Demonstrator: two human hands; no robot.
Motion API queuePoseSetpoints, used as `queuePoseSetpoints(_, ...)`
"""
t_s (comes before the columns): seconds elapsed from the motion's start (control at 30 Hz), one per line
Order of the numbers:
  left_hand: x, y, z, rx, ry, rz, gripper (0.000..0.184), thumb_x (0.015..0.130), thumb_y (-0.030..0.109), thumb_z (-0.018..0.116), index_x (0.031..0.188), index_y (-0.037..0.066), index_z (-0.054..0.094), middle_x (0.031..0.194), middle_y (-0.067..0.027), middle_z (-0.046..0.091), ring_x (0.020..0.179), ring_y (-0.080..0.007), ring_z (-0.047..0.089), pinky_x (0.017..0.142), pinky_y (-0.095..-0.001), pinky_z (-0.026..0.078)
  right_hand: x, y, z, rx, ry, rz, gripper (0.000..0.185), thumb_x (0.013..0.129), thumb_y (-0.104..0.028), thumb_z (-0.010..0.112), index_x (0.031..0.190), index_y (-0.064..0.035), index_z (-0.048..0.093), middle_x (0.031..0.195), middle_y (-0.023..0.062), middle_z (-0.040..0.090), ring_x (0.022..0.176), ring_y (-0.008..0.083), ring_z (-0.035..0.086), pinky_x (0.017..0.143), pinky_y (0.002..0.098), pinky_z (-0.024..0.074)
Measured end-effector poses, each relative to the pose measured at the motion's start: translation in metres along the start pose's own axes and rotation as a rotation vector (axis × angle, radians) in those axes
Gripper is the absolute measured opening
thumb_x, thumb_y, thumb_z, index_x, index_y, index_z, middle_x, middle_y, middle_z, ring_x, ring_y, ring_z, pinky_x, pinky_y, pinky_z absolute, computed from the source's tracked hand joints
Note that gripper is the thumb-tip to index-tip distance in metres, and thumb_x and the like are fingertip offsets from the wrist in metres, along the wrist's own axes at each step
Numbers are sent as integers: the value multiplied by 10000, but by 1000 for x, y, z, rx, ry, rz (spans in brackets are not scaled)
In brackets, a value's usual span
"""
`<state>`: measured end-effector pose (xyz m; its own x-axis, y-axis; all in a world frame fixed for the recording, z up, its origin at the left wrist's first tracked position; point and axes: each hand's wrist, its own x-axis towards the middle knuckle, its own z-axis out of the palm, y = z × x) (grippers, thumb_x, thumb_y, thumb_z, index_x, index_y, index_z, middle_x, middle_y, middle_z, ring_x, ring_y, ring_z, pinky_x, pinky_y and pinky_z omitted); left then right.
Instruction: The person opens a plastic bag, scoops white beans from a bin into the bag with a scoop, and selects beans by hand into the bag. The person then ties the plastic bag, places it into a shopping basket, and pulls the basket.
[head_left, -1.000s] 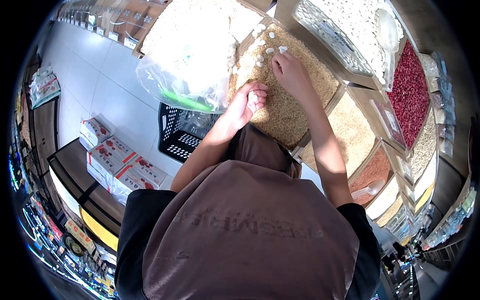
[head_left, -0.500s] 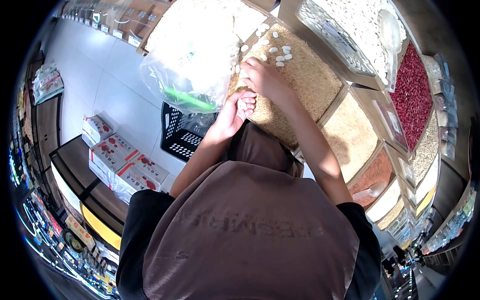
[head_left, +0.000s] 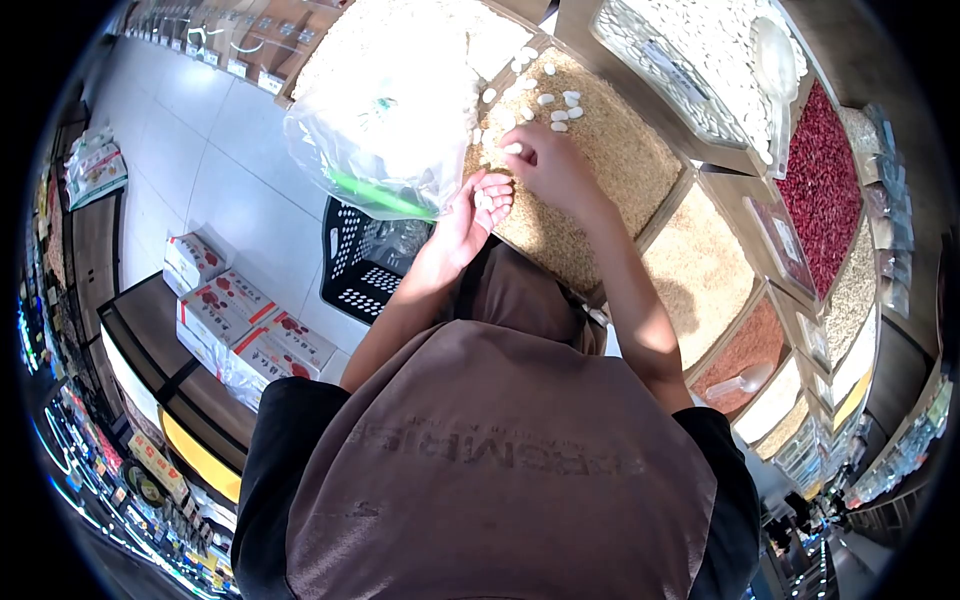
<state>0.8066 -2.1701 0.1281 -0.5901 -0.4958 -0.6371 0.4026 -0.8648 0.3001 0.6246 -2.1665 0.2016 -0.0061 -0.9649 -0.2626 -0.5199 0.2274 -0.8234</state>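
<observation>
My left hand [head_left: 477, 212] is palm up with its fingers curled round white beans [head_left: 486, 202], at the near left edge of the brown grain bin [head_left: 590, 200]. Just to the right and above it, my right hand [head_left: 540, 165] pinches a white bean [head_left: 513, 148] between thumb and fingertips. Several loose white beans [head_left: 560, 115] lie scattered on the grain beyond my right hand. A clear plastic bag with a green strip [head_left: 375, 196] rests to the left of my left hand, its upper part washed out by glare.
A black basket [head_left: 345, 262] stands below the bag. White beans with a clear scoop [head_left: 775, 65] fill a bin at the upper right, beside red beans [head_left: 820, 190]. Pale grain [head_left: 700, 265] lies to the right. Printed boxes [head_left: 225, 305] sit at the left.
My right hand first moved left toward my left hand, then slightly back right with a bean in its fingertips. My left hand has shifted left. More loose beans show on the grain.
</observation>
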Motion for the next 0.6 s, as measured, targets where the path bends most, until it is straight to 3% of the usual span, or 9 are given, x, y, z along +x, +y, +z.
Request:
queuePoseSetpoints(0.17, 11, -3, 0, -169, -99, 3, 333, 1088, 315, 425, 1002, 57, 617, 871, -59, 662, 753, -176, 623, 709, -309, 543, -2, -9, 12, 8, -11, -51, 284, 916, -217, 692, 1140, -43, 678, 1082, 134, 661, 816, 227, 666, 765, 349, 546)
queuePoseSetpoints(0.2, 11, -3, 3, -135, -34, -5, 302, 1086, 318, 442, 935, 94, 576, 765, -12, 568, 619, -128, 516, 573, -257, 460, 10, 7, 17, -121, 94, -115, 286, 919, -218, 689, 1143, -40, 676, 1100, 138, 659, 838, 246, 676, 773, 354, 549)
queuePoseSetpoints(0.23, 9, -3, -4, -133, -31, -5, 302, 1086, 318, 442, 935, 94, 576, 765, -12, 568, 619, -128, 516, 573, -257, 460, 19, 14, 20, -248, 199, -178, 288, 922, -220, 687, 1145, -37, 674, 1118, 142, 656, 860, 266, 686, 781, 360, 552)
queuePoseSetpoints(0.3, 2, 2, -7, -108, -166, 0, 336, 1083, 292, 457, 788, 132, 463, 677, 12, 434, 512, -81, 382, 434, -213, 314, 28, 23, 23, -254, 186, -214, 291, 916, -206, 687, 1155, -40, 662, 1118, 150, 654, 933, 308, 690, 797, 394, 556)
queuePoseSetpoints(0.33, -5, 4, 6, -38, 12, 17, 355, 1082, 281, 469, 758, 146, 418, 649, 27, 364, 464, -67, 288, 387, -207, 213, 32, 22, 27, -286, 149, -246, 286, 912, -196, 685, 1150, -40, 658, 1122, 152, 653, 953, 317, 687, 811, 408, 558)
queuePoseSetpoints(0.4, -11, 1, 0, -49, 23, 47, 330, 1078, 268, 474, 775, 142, 436, 664, 25, 379, 481, -69, 309, 399, -208, 231, 40, 21, 34, -336, 127, -355, 324, 895, -181, 689, 1184, -50, 626, 1133, 154, 652, 968, 341, 682, 841, 429, 571)
queuePoseSetpoints(0.47, -12, -1, -10, -63, 33, 79, 307, 1075, 254, 479, 793, 138, 454, 679, 24, 394, 498, -71, 330, 411, -208, 249, 49, 19, 39, -442, 91, -313, 352, 893, -182, 689, 1208, -48, 606, 1140, 163, 650, 963, 348, 683, 850, 424, 576)
queuePoseSetpoints(0.53, -11, -3, -21, -81, -53, 110, 200, 1072, 274, 474, 952, 118, 506, 761, -9, 472, 558, -81, 370, 458, -217, 296, 55, 18, 42, -550, 56, -271, 380, 892, -184, 690, 1232, -47, 587, 1148, 172, 648, 959, 354, 683, 858, 420, 580)
queuePoseSetpoints(0.6, -9, -4, -27, -95, -48, 115, 162, 1064, 252, 484, 989, 111, 507, 786, -22, 488, 569, -86, 383, 461, -215, 302, 57, 19, 43, -583, 42, -252, 436, 886, -178, 691, 1273, -38, 550, 1165, 198, 637, 977, 360, 680, 870, 421, 580)
